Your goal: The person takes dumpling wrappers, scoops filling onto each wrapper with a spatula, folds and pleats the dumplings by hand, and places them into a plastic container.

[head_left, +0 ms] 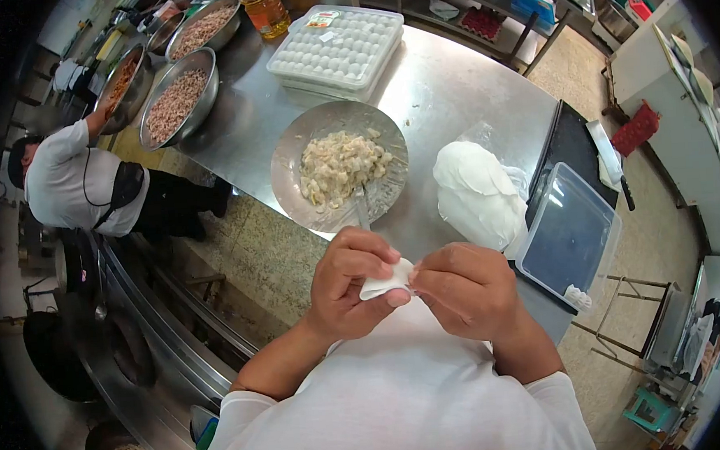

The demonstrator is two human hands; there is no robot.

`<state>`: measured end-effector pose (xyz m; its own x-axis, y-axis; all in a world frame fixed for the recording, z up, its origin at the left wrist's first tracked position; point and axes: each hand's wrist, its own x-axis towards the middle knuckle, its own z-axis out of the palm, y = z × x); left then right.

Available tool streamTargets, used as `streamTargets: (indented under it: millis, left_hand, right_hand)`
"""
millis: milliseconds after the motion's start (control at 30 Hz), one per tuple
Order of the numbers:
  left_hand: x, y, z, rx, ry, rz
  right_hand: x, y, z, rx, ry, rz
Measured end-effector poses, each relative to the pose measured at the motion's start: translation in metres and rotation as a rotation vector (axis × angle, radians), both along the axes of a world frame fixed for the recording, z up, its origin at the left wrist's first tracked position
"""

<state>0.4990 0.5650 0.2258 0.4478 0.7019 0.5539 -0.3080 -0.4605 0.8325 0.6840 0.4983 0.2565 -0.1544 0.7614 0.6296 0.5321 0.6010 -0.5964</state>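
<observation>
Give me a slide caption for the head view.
Left hand and right hand pinch a folded white wrapper near a bowl of pale, chunky filling on a metal table.

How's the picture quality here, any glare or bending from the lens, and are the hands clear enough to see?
Head view: strong fisheye bending, the steel counter at left curving and the corners black; head view: glare on the steel table beside the stacked plastic boxes; head view: left hand and right hand fairly sharp, though they hide part of the white wrapper.
</observation>
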Motion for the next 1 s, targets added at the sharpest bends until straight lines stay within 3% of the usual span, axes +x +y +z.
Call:
streamTargets:
  millis: [100,200,333,400,433,500,633,833,1000]
  left_hand:
    - [-0.006,0.009,0.006,0.108,0.171,-0.074]
    - [-0.006,0.012,0.009,0.136,0.215,-0.094]
    - [0.002,0.008,0.005,0.186,0.170,-0.016]
    - [0.007,-0.004,-0.007,-0.145,-0.109,-0.016]
    - [0.004,0.000,-0.008,-0.144,-0.109,-0.015]
    - [-0.003,0.014,-0.006,0.152,0.093,-0.078]
    - [-0.001,0.015,0.001,0.191,0.184,-0.062]
    - [0.004,0.010,-0.007,0.160,0.039,0.072]
    - [0.002,0.014,-0.003,0.238,0.153,0.039]
  right_hand:
    - [0.001,-0.001,0.003,0.067,0.031,-0.036]
    - [-0.007,0.005,0.011,0.067,0.146,-0.114]
    - [-0.001,0.001,0.003,-0.007,0.071,-0.044]
    - [0.000,0.001,0.001,-0.006,0.014,-0.014]
    - [0.000,0.001,0.002,-0.005,0.015,-0.012]
    - [0.000,0.002,0.004,0.071,0.028,-0.057]
    - [-0.005,0.005,0.014,0.011,0.138,-0.128]
    - [0.002,0.004,0.005,-0.038,-0.006,-0.046]
    - [-0.003,0.006,0.013,-0.006,0.160,-0.106]
